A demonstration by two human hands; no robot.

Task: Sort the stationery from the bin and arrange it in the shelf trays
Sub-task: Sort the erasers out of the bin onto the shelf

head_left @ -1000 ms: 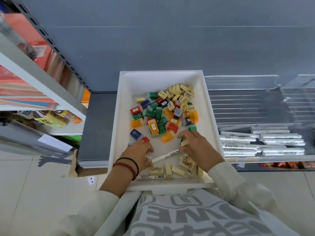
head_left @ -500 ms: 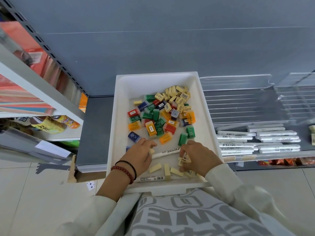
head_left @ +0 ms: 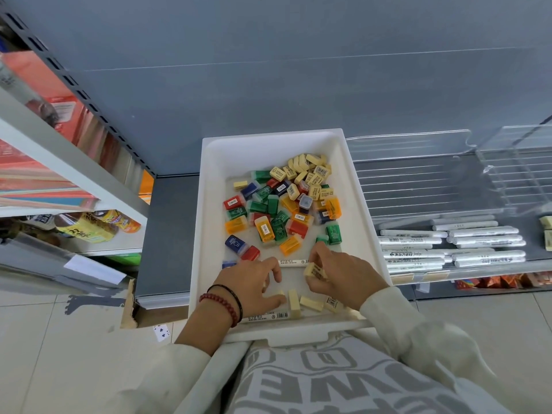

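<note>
Cream sleeves [head_left: 397, 312], grey print top [head_left: 313, 380], red-bead + blk bracelets [head_left: 225, 303].

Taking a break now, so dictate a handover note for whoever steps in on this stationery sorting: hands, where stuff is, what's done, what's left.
Left hand: low at the bin's near end, fingers bent by a cream eraser; grip unclear.
Right hand: holding cream erasers.
Bin: coloured cases heaped mid-bin, cream pile at the far end, one marker between the hands, another at the near wall.
Done: shelf-tray markers laid out on the right.
Left: nearly everything in the bin.
</note>
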